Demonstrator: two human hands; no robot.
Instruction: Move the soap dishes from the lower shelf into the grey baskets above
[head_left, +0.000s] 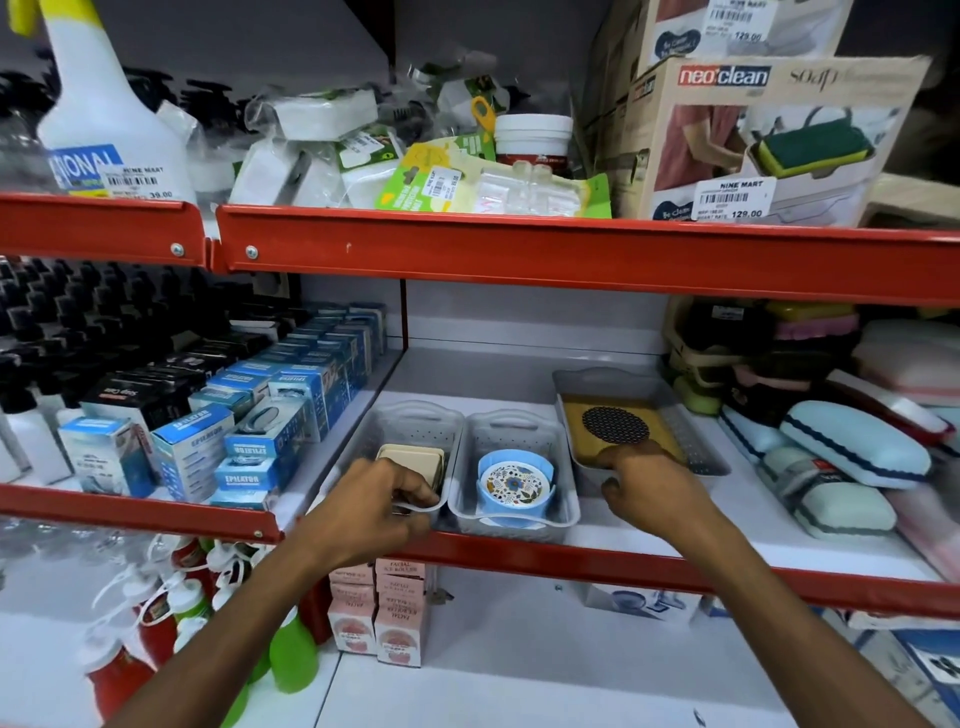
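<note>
A person is standing at a red-edged store rack, both bare arms reaching to the middle shelf (519, 374), where three grey baskets are sitting side by side. The left hand (382, 501) is curling closed over the front rim of the left basket (415, 415), fingers pinched together on that rim, just in front of a stack of cream soap dishes (413, 457) already lying inside. At three o'clock from it, the middle basket (511, 431) is holding a round blue soap dish (514, 486) with a floral lid. Farther toward two o'clock, the shallow right basket (685, 436) is carrying a mustard-coloured dish (613, 428) with a dark perforated disc. The right hand (649, 486) is resting at this basket's near edge, index finger stretched out and touching the dish or the rim; I cannot tell which, and it is gripping nothing that I can see. On the lower shelf (519, 665), at six o'clock from the baskets, pink boxes (382, 613) are standing, and a blue-and-white box (644, 603) is lying partly hidden under the shelf lip. Judging by this, the person is settling dishes and squaring up the baskets. The next move probably calls for letting go, dropping both hands below, and finding any dishes left there.
</note>
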